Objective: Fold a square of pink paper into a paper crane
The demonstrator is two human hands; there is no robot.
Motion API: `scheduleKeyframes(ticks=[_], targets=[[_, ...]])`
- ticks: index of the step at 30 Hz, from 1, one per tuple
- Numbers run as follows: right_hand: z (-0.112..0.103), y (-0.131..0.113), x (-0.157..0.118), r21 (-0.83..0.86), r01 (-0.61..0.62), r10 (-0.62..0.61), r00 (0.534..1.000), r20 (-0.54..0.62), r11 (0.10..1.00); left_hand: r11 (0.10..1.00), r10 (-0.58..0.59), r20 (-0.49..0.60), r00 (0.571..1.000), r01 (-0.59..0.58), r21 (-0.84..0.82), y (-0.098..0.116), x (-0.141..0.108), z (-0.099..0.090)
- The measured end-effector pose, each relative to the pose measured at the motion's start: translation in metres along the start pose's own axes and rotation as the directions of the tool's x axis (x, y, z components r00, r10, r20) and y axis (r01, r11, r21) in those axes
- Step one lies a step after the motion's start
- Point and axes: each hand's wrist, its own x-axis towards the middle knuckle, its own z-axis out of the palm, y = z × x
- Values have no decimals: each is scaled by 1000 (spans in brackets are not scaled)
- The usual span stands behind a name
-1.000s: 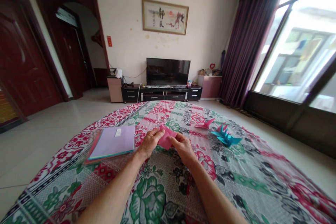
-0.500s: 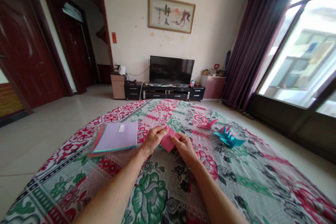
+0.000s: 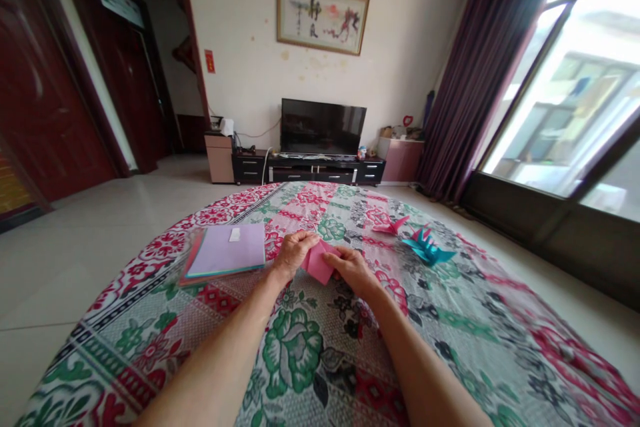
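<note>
A small folded pink paper (image 3: 319,264) is held between both hands above the middle of the table. My left hand (image 3: 294,252) pinches its upper left edge, fingers closed. On the right side, my right hand (image 3: 353,268) grips the paper with the thumb on its face; some fingers are hidden behind it. To the left lies a stack of coloured sheets, lilac on top (image 3: 227,251), with a small white piece (image 3: 235,235) on it. Folded paper birds rest to the right: a pink one (image 3: 393,227) and a blue one (image 3: 430,251), with more pink behind the blue.
A patterned cloth (image 3: 300,400) covers the round table. Beyond its far edge stand a low black cabinet (image 3: 295,172) with a television (image 3: 323,127), a pinkish cabinet (image 3: 401,160) and a dark curtain (image 3: 460,73).
The pink paper is now turned and shows a wider face with a fold at its upper left. Both hands still hold it. The camera view has shifted slightly.
</note>
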Motion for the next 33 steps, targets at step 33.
scheduleKeyframes(ticks=[33], targets=[[22,-5,-11,-802,227,-611,765,-204,553,954,-135,186,973,179,-242,1,-7,17]])
